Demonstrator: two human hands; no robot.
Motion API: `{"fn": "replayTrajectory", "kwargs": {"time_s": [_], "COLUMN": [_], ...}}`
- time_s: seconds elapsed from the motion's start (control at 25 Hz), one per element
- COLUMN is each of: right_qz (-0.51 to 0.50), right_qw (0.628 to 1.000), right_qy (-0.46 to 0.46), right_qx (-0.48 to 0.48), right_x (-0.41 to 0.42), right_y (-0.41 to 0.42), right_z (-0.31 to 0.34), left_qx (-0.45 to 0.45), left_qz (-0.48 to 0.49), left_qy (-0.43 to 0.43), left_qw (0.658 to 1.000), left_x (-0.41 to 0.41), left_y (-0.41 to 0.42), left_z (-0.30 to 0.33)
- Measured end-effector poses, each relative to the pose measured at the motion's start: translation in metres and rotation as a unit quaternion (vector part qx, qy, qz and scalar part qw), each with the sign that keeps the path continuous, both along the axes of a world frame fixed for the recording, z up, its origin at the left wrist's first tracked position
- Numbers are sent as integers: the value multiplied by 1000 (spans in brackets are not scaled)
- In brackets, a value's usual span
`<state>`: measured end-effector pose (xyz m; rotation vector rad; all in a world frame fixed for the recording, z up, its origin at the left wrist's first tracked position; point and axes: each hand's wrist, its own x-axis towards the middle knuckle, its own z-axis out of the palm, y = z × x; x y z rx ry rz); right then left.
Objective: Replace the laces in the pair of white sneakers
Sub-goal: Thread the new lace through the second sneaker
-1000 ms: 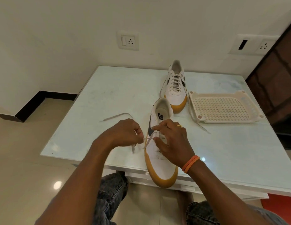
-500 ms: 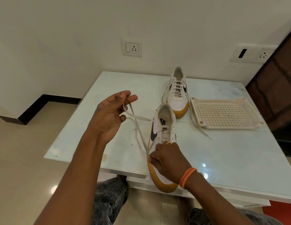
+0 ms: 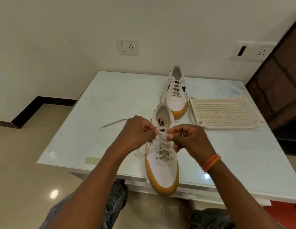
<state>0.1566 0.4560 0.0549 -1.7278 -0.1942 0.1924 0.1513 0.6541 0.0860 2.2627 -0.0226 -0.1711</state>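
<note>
at the table's near edge, right in front of you, lies the near sneaker, its toe poking out past that edge toward your knees. it is white on top with a gum-yellow sole band round the toe, a dark swoosh on its side and a branded tongue label. a pale flat lace already crosses through its lower eyelets. both your hands meet just above the tongue: your left hand has its fingers curled in, thumb and forefinger pinching one lace end, and your right hand is curled the same way, pinching the other end beside it. a slack loop of lace hangs off the sneaker's left side onto the table, and another loose strand trails away left of your left hand. two orange bands sit on your right wrist.

beyond the near sneaker, just past its heel and a little to the right, stands the far sneaker, same white upper and yellow sole, fully laced, toe pointing toward you. just right of that far sneaker lies one cream perforated tray, nearly touching it.

count: two sneakers, one tray, two hands at work. on the wall behind the table you have two switch plates.
</note>
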Motion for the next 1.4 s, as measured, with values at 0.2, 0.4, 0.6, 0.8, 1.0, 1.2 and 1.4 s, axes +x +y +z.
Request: {"fn": "replayTrajectory", "kwargs": {"time_s": [0.2, 0.4, 0.6, 0.8, 1.0, 1.2, 1.4], "right_qz": [34, 19, -17, 14, 42, 44, -7], "right_qw": [988, 996, 999, 995, 994, 993, 995], "right_qy": [116, 77, 42, 92, 94, 110, 98], "right_qx": [92, 28, -23, -18, -33, 23, -27], "right_x": [8, 10, 13, 14, 13, 11, 17], "right_y": [-32, -32, -26, -23, -18, -17, -21], "right_z": [5, 2, -7, -9, -5, 3, -2], "left_qx": [69, 138, 200, 250, 93, -110, -13], "left_qz": [-20, -66, -71, -89, -68, -41, 17], "left_qy": [41, 96, 106, 145, -2, 69, 33], "left_qw": [997, 984, 972, 953, 993, 991, 999], "left_x": [2, 3, 7, 9, 5, 6, 13], "left_y": [10, 13, 17, 20, -8, -34, -29], "left_z": [-3, -10, -17, -17, -11, -10, -25]}}
